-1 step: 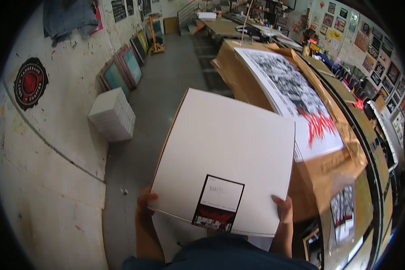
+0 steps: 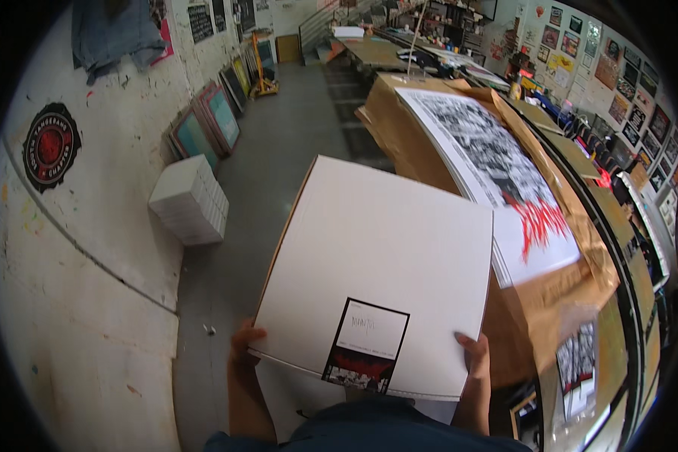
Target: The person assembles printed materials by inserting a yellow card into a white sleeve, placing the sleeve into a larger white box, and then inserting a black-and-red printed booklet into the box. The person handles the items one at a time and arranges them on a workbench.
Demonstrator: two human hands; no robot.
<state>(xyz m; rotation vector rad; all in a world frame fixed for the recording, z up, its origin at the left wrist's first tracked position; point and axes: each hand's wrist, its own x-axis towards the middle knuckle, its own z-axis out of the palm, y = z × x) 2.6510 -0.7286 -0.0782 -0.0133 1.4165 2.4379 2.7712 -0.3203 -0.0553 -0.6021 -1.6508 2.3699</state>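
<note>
I hold a large flat white cardboard box (image 2: 377,264) level in front of my chest. My left hand (image 2: 245,346) grips its near left corner and my right hand (image 2: 474,358) grips its near right corner. A black-bordered label (image 2: 367,345) with a dark red picture is stuck at the box's near edge. The far right side of the box overlaps a stack of black-and-white posters (image 2: 490,158) with red lettering. A second white sheet or box shows just under the held one, near my body.
The posters lie on a brown paper-covered table (image 2: 550,301) on my right. A stack of white boxes (image 2: 190,200) stands on the grey floor (image 2: 279,151) by the left wall. Framed screens (image 2: 207,124) lean against that wall. Benches and shelves crowd the far end.
</note>
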